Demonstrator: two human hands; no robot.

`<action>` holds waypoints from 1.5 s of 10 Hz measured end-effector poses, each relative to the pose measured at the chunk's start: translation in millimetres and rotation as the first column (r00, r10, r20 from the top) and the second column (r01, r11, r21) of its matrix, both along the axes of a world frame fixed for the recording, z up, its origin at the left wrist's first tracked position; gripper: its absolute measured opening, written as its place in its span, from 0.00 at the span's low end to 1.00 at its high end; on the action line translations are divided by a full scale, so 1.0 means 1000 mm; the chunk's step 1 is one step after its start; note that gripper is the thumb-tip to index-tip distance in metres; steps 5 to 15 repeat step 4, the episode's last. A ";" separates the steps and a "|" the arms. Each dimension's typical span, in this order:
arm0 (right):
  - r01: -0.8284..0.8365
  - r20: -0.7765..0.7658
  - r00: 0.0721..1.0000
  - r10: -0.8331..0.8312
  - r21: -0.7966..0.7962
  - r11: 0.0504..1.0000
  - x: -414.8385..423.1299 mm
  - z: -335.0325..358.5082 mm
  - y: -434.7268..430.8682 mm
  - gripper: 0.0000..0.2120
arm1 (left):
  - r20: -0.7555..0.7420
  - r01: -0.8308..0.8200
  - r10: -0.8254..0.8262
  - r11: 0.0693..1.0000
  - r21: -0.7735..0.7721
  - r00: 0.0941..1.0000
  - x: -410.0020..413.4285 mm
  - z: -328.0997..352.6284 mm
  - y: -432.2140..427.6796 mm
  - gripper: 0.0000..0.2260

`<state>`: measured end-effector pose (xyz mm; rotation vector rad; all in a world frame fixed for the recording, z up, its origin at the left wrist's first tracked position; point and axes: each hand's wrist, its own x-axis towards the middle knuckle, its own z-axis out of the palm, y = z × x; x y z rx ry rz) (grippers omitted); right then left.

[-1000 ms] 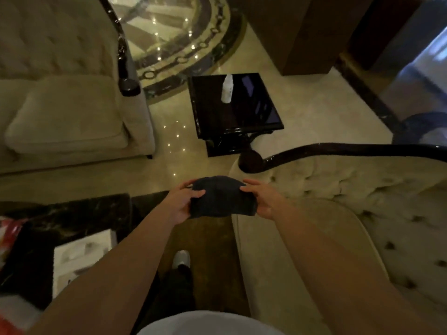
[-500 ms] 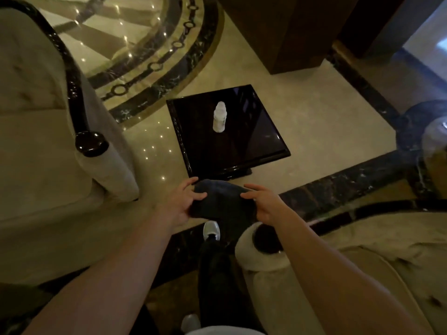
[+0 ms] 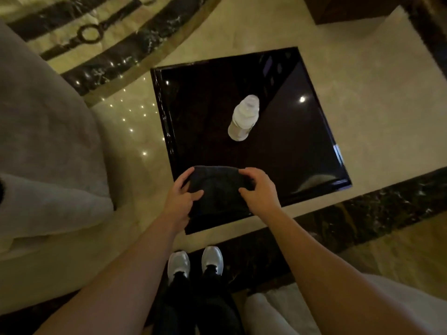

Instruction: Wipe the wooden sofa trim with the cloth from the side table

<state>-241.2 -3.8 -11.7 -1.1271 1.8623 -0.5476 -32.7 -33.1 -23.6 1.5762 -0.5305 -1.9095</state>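
Observation:
A dark folded cloth (image 3: pixel 217 189) is held between both my hands over the near edge of the glossy black side table (image 3: pixel 302 153). My left hand (image 3: pixel 180 197) grips its left side with the thumb on top. My right hand (image 3: pixel 260 189) grips its right side. Whether the cloth rests on the tabletop or hangs just above it I cannot tell. The sofa's dark wooden trim is out of view; only beige upholstery of one sofa (image 3: pixel 43 141) at the left and another (image 3: pixel 278 310) at the bottom right shows.
A white plastic bottle (image 3: pixel 244 119) stands near the middle of the side table. The polished marble floor (image 3: pixel 375 93) has dark inlay bands. My two white shoes (image 3: pixel 193 262) stand just in front of the table. A brown wooden cabinet base (image 3: pixel 350 8) sits top right.
I have walked up to the side table; it now fills the view from above. Both hands carried the cloth forward from beside the sofa arm to over the table's near edge.

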 end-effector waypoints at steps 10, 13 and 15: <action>-0.470 -0.226 0.770 0.597 0.432 0.770 0.024 -0.036 -0.022 0.35 | 0.756 0.591 -0.383 0.807 -0.006 0.530 0.037 -0.023 -0.029 0.36; -0.470 -0.226 0.770 0.597 0.432 0.770 0.024 -0.036 -0.022 0.35 | 0.756 0.591 -0.383 0.807 -0.006 0.530 0.037 -0.023 -0.029 0.36; -0.470 -0.226 0.770 0.597 0.432 0.770 0.024 -0.036 -0.022 0.35 | 0.756 0.591 -0.383 0.807 -0.006 0.530 0.037 -0.023 -0.029 0.36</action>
